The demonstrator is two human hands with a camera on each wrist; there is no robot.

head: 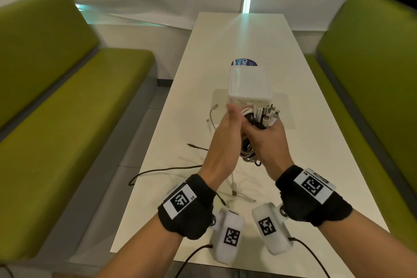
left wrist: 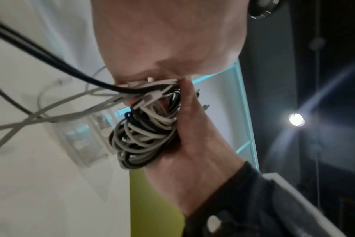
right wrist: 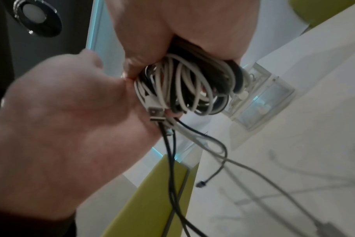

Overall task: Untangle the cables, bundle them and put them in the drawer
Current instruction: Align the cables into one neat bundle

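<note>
Above the white table (head: 304, 142) my right hand (head: 266, 140) grips a coil of white, grey and black cables (head: 261, 117), whose plug ends stick up over the fist. My left hand (head: 230, 126) presses against the coil's left side. In the wrist views it pinches the loose strands and a USB plug (right wrist: 156, 113) where they leave the coil (left wrist: 144, 136). Those tails hang down to the tabletop, one of them a black cable (head: 167, 168). The small white translucent drawer box (head: 248, 83) stands just beyond the hands; whether its drawer is open is hidden.
A blue-labelled item (head: 244, 62) lies behind the drawer box. Loose white cable ends (head: 234, 187) and a black plug tip (head: 190, 145) rest on the table under the hands. Green benches (head: 67, 101) line both long sides of the table, with a white wall at its far end.
</note>
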